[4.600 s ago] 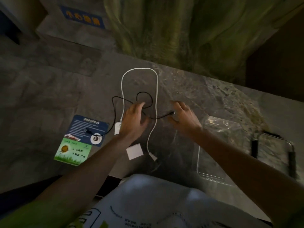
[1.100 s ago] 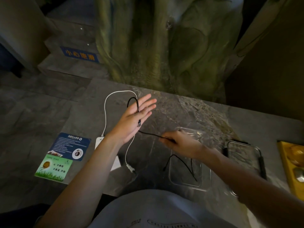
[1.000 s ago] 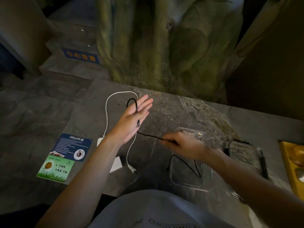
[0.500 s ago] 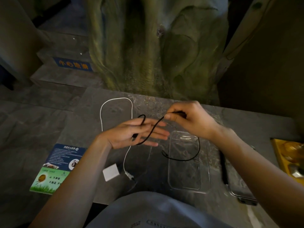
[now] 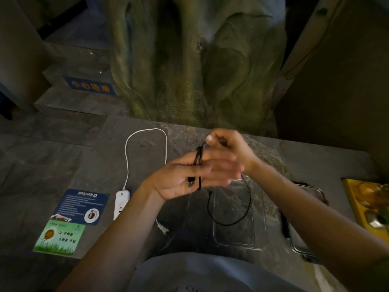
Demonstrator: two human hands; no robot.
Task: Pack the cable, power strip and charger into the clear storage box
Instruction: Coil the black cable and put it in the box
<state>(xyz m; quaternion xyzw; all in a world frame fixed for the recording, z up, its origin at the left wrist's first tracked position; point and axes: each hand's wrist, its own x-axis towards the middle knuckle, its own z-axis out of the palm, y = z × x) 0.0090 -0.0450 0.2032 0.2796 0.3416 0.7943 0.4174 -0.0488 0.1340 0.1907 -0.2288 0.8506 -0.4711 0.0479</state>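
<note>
My left hand (image 5: 179, 178) is held palm up above the stone table, fingers stretched out, with the thin black cable (image 5: 231, 224) wound round them and one plug end lying on the palm. My right hand (image 5: 231, 144) pinches the cable just above the left fingers. A slack loop of it hangs down over the clear storage box (image 5: 235, 246), which stands open below my hands. The white power strip (image 5: 121, 204) lies to the left, its white cord (image 5: 145, 130) looped toward the back and its plug (image 5: 162, 227) near my left forearm. I cannot see the charger.
The box's clear lid (image 5: 305, 247) with dark clips lies right of the box. A yellow tray (image 5: 355, 205) sits at the far right. A blue and green card (image 5: 71, 218) lies at the left. A large sculpted tree trunk (image 5: 189, 70) rises behind the table.
My right hand has carried the cable over the left fingers, adding a turn. The hanging loop over the box has grown shorter. The white charger cube is now hidden by my left forearm.
</note>
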